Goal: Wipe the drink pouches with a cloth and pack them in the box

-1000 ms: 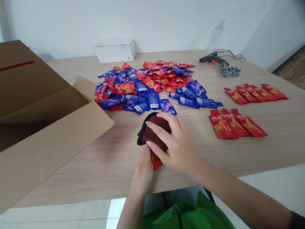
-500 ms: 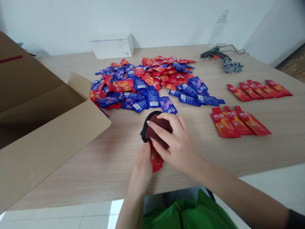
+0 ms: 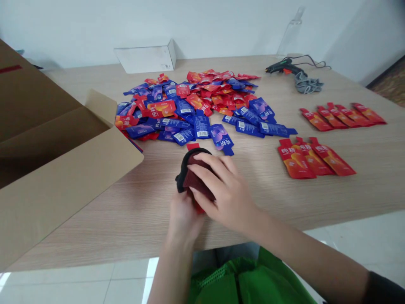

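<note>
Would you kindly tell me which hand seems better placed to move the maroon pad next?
Right, I'd judge: the right hand is already curled over the top of the maroon pad, while the left hand sits lower, partly hidden beneath it, apparently steadying the red pouch.

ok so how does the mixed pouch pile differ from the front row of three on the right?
Colour: the pile mixes red and blue pouches; the front row is all red.
Order: the pile is jumbled, pouches facing various ways; the front row overlaps neatly, necks toward the wall.
Count: the pile has far more than the front row's three.
Shared: both include red pouches with orange print, on the same table.
</note>
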Available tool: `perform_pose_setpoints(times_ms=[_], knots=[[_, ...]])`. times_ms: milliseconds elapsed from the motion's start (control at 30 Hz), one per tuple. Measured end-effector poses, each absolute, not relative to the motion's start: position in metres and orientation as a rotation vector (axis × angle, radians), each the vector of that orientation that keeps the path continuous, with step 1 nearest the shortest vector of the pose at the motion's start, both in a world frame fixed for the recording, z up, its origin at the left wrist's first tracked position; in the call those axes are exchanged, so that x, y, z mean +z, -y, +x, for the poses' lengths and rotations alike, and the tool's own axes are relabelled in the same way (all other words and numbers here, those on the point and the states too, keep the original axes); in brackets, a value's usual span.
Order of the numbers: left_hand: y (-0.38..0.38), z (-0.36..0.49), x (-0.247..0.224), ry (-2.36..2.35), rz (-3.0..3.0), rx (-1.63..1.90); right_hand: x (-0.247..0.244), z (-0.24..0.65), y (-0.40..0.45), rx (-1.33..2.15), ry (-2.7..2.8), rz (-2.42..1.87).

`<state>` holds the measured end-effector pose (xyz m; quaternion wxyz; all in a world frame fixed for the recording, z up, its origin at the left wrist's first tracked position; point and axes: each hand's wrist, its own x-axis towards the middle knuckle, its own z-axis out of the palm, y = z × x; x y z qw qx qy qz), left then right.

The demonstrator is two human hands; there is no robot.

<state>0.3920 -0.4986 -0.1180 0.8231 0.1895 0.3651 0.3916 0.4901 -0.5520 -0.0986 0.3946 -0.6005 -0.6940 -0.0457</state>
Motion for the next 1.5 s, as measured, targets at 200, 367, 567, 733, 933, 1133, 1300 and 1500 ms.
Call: perform_pose_setpoints(times_ms=[200, 367, 567, 733, 933, 1133, 1300, 1500], knots=[[0.488, 0.388, -0.119, -0.561, 0.33, 0.692, -0.122, 0.488, 0.576, 0.08, 1.894, -1.492], [0.493, 0.385, -0.123, -0.569, 0.312, 0.649, -0.097, 0.502, 0.575, 0.26, 1.812, -1.396], [0.495, 0.391, -0.116, -0.603, 0.383, 0.79, -0.091, 0.497, 0.551, 0.064, 1.82, -1.456], [0.484, 0.385, -0.115, -0.537, 0.384, 0.716, -0.108, 0.486, 0.573, 0.188, 1.979, -1.439], [0.49, 0.385, -0.116, -0.593, 0.358, 0.652, -0.085, 0.509, 0.574, 0.362, 1.848, -1.378], [0.49, 0.391, -0.109, -0.659, 0.357, 0.77, -0.092, 0.515, 0.547, 0.062, 1.81, -1.477], [0.482, 0.387, -0.114, -0.616, 0.405, 0.728, -0.116, 0.503, 0.576, 0.203, 1.881, -1.517], [0.489, 0.391, -0.118, -0.66, 0.372, 0.673, -0.094, 0.519, 0.581, 0.296, 1.835, -1.456]])
